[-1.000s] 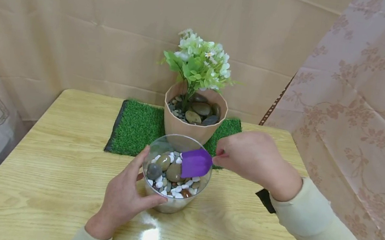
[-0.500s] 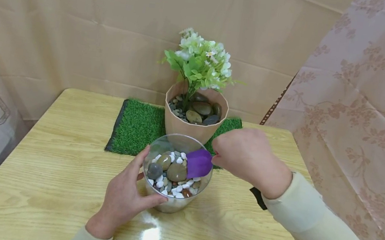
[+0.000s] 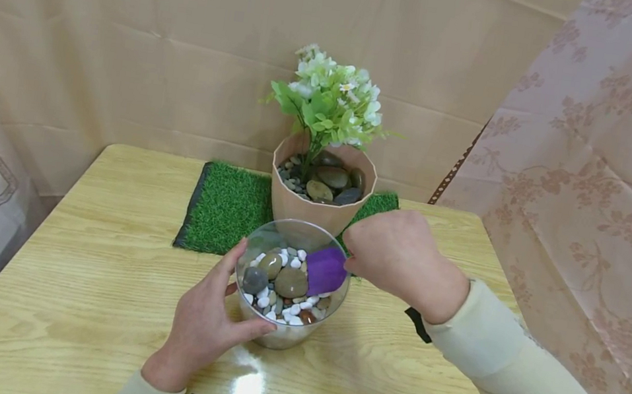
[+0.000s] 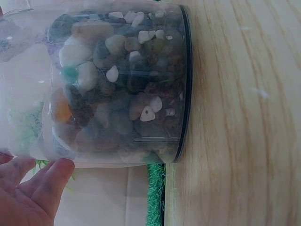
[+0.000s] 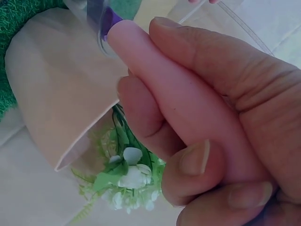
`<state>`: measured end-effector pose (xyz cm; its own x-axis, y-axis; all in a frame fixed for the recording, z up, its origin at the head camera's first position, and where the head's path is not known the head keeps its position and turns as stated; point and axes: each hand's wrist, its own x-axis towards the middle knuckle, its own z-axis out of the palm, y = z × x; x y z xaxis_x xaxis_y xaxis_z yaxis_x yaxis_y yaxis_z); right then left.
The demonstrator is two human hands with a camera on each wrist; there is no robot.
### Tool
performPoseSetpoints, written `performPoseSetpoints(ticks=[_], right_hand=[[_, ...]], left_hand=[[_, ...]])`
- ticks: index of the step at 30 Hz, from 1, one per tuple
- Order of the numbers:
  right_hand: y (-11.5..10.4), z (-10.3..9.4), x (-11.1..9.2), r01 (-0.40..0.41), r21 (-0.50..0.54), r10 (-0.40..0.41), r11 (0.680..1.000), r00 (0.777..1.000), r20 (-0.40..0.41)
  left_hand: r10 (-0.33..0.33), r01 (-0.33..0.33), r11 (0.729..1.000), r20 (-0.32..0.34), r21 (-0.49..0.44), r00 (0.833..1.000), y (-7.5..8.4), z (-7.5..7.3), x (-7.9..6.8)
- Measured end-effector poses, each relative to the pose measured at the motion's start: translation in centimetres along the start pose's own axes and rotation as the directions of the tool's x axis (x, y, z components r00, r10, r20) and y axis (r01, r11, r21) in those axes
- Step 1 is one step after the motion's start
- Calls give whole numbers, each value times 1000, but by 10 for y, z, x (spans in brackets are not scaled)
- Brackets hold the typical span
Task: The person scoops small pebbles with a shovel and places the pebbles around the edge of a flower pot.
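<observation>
A clear round container (image 3: 281,337) stands on the table, filled with white pebbles and larger grey and brown stones (image 3: 291,283). My left hand (image 3: 203,322) holds its left side, the thumb at the front rim and the fingers along the far left; the left wrist view shows the stones through the clear wall (image 4: 117,89). With fingers curled round its pink handle (image 5: 188,103), my right hand (image 3: 398,254) grips a small toy shovel. The shovel's purple blade (image 3: 325,271) is inside the container, over the pebbles at the right. In the head view the hand hides the handle.
Just behind the container, a beige pot (image 3: 314,213) with white flowers (image 3: 335,96) and dark stones stands on a green turf mat (image 3: 230,212). The wooden table (image 3: 90,274) meets a beige cloth (image 3: 200,75) at the back. Patterned cloth (image 3: 607,169) hangs at the right.
My right hand has shifted a little left and the shovel's blade has moved slightly right, uncovering more of the big brown stone. The left hand keeps its hold on the container.
</observation>
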<state>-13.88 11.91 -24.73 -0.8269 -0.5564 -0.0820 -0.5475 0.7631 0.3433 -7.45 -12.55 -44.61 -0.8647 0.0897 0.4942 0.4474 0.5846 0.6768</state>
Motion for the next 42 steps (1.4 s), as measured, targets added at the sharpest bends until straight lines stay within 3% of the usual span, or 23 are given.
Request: performPoseSetpoints(ticks=[23,42], right_hand=[[10,10,-6,-8,152,7,988,1000,5],[10,16,-2,-21,289,0,957,997,74]], left_hand=[[-11,11,1000,-2,-11,1000,1,0,0],[-13,13,1000,1,-24,1000,0,0,-1]])
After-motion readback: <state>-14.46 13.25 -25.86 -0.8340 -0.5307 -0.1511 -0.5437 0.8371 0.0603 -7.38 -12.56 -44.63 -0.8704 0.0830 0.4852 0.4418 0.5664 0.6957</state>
